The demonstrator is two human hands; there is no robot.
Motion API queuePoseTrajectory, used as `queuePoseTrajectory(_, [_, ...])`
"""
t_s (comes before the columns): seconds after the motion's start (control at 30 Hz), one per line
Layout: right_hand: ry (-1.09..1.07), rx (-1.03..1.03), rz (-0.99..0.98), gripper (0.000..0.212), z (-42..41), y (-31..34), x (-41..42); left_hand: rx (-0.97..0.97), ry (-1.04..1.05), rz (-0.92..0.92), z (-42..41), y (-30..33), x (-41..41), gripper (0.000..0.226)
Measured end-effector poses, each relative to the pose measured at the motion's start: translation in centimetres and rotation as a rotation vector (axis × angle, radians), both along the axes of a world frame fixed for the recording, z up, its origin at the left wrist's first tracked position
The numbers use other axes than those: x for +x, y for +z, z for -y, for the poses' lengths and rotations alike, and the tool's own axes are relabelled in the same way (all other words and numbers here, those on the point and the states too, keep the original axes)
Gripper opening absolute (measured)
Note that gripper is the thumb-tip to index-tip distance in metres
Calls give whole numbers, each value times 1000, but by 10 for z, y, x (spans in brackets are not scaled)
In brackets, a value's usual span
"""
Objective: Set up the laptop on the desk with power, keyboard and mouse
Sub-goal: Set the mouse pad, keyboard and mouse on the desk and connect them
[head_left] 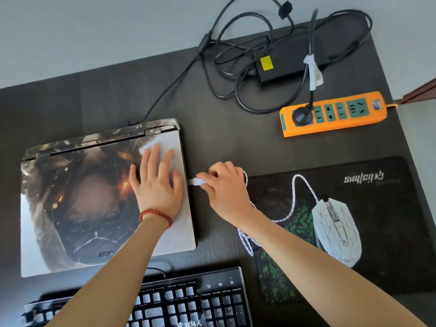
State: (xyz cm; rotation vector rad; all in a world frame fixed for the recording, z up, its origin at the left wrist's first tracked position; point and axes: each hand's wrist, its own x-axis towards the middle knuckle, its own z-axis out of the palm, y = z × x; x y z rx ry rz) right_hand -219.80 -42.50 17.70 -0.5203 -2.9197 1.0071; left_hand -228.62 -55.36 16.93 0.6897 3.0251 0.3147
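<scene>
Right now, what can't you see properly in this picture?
Head view only:
- The laptop's side port: hidden in the dark edge where the right hand holds the USB plug.
- Where the keyboard's cable ends: the left arm covers it.
- The keyboard's lower rows: cut off by the bottom edge.
- Part of the laptop lid picture: blurred, and covered by the left hand.
- The power strip's label: too small.

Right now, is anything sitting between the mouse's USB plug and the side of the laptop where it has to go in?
Nothing visible. The right hand pinches the USB plug just off the right edge of the closed laptop, with only bare desk in the short gap. The left hand lies flat on the lid, clear of that edge.
</scene>
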Motion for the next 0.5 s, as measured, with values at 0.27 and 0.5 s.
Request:
queuePoseTrajectory(0.27, [63, 37, -50, 19, 0, -2, 8, -8, 4, 3, 0, 2, 0, 49])
queuePoseTrajectory(0.5, [117, 199, -99, 24, -3, -1, -2, -6, -2, 9, -1, 2, 0, 47])
